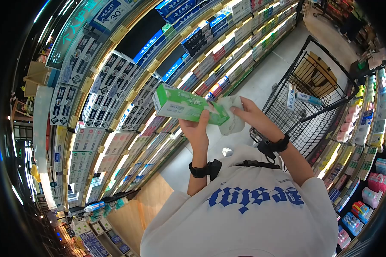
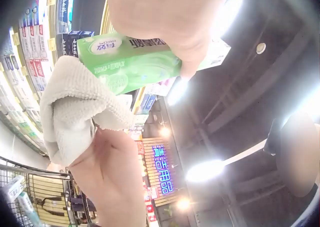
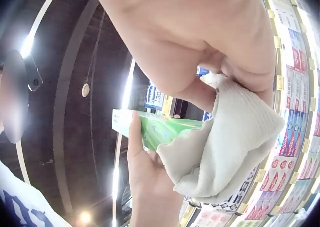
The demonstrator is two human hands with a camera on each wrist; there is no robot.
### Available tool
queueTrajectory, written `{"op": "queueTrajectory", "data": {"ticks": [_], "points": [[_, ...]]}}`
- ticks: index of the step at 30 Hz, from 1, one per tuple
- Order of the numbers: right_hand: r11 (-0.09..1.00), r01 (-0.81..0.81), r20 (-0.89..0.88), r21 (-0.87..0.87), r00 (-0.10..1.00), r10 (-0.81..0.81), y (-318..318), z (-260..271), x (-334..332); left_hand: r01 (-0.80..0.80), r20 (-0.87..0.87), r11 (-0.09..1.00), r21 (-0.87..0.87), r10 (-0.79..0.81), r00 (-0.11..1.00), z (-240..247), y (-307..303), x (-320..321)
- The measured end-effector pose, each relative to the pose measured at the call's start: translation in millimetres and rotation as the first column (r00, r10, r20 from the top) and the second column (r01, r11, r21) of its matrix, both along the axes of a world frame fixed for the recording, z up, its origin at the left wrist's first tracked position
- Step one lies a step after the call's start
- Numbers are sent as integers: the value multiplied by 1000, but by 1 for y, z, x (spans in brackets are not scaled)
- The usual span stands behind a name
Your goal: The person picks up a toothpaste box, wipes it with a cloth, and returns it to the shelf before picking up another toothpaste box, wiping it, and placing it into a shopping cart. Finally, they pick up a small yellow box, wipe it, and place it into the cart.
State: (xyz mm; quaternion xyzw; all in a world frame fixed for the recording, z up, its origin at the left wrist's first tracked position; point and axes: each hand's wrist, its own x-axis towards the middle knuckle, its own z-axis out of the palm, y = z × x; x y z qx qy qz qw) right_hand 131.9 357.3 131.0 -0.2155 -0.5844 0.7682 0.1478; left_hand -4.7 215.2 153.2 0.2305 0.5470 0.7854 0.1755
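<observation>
Green box (image 1: 180, 104) is gripped by left hand (image 1: 197, 133), right hand (image 1: 254, 116) pinching cloth (image 1: 232, 123) (shelves (image 1: 153, 65), cart (image 1: 309, 40) alongside).

Looks like smooth, glossy printed card on the green carton (image 1: 180, 104), near the centre of the head view. Seems soft, matt and ribbed across the white cloth (image 3: 235, 142), at 4 o'clock in the right wrist view. Back in the head view, appears to be black metal wire on the cart (image 1: 283, 115) at 2 o'clock; matt woven fabric on the shirt (image 1: 244, 231) at 5; smooth wood-look boards on the tan floor (image 1: 143, 210) at 7.
</observation>
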Motion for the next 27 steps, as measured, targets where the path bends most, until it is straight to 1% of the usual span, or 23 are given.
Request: {"op": "queueTrajectory", "data": {"ticks": [2,3,5,6,7,8,9,10,11,12,13,14,15,17,18,20,21,23,24,26,27], "points": [[993,122,-36,5,992,-122,4,9,1,24,-24,1000,-14,-25,999,-2,-2,-7],[992,122,-38,6,992,-122,6,14,2,12,-4,1000,-10,-12,1000,-3,-1,-9],[983,183,-49,-5,982,-183,8,20,5,4,19,1000,-8,-4,1000,-2,3,-9],[983,186,-48,-5,981,-186,8,15,6,67,45,991,120,-73,996,5,7,-7],[986,166,-110,13,980,-164,8,6,5,124,63,961,247,-144,988,9,10,-6],[989,146,-170,32,976,-139,8,0,5,126,65,961,247,-146,987,9,10,-6],[988,148,-168,33,976,-141,7,0,6,124,134,960,249,-161,978,10,8,-9],[982,187,-204,16,962,-180,6,0,6,121,202,960,252,-175,964,11,7,-13],[975,222,-239,-3,946,-217,5,0,6,121,202,960,253,-175,964,13,5,-16],[975,221,-239,-2,947,-215,6,3,7,135,287,935,329,-235,929,14,2,-21],[958,286,-210,-30,935,-286,7,8,9,140,362,905,403,-298,883,15,-1,-23],[935,351,-179,-55,917,-355,8,12,11,109,385,898,427,-289,876,15,-1,-25],[935,349,-181,-55,918,-353,9,13,12,108,383,897,428,-288,878,14,-2,-27],[989,149,-134,-20,980,-150,11,14,16,130,352,880,456,-313,882,7,-3,-30],[988,154,-134,-19,979,-155,10,10,15,134,352,880,456,-317,881,10,-2,-26],[989,72,-100,130,993,-59,4,-1,11,224,233,938,266,-288,929,16,-1,-14],[989,72,-100,127,993,-59,4,3,10,224,234,938,264,-288,929,15,0,-12],[981,188,-91,42,979,-184,8,17,9,254,174,928,272,-307,936,14,3,-11],[982,184,-91,44,980,-179,10,19,9,250,174,929,273,-303,937,13,2,-12],[974,212,-142,85,970,-199,15,20,10,222,346,898,379,-360,866,9,2,-14],[973,215,-144,87,969,-202,16,19,10,226,344,897,380,-364,866,7,2,-15]]}}
